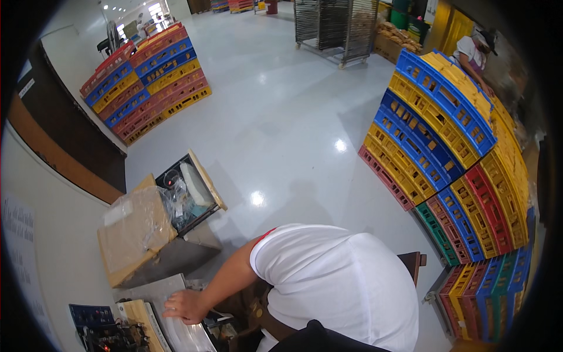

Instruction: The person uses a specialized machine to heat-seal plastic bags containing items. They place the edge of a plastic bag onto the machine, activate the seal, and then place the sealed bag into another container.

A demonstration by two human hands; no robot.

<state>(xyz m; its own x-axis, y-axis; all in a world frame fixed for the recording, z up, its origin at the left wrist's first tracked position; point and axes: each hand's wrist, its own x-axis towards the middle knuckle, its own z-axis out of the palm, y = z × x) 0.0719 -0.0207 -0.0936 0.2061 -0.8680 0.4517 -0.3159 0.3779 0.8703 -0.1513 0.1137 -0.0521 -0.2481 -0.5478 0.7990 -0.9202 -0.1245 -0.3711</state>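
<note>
An arm in a white sleeve, which I take for my own right one, reaches left from a white-shirted body. Its hand, my right hand (187,306), lies palm down on a shiny metal surface (184,328) at lower left. The palm and whatever is under it are hidden. Left of the hand is a cream machine housing (140,321) bearing writing. Beside that sits a dark mechanism (114,336) with a small red light, below a blue control panel (91,314). My left hand is out of view. A brown strap (275,323) crosses the body, with something black at the bottom edge.
A cabinet (132,237) topped with clear plastic has its drawer (220,200) pulled out. Bread-filled plastic crates (431,110) stand stacked at right; more crates (154,83) stand at far left. A person (470,55) leans behind the right stack. Wheeled racks (336,31) stand at the back.
</note>
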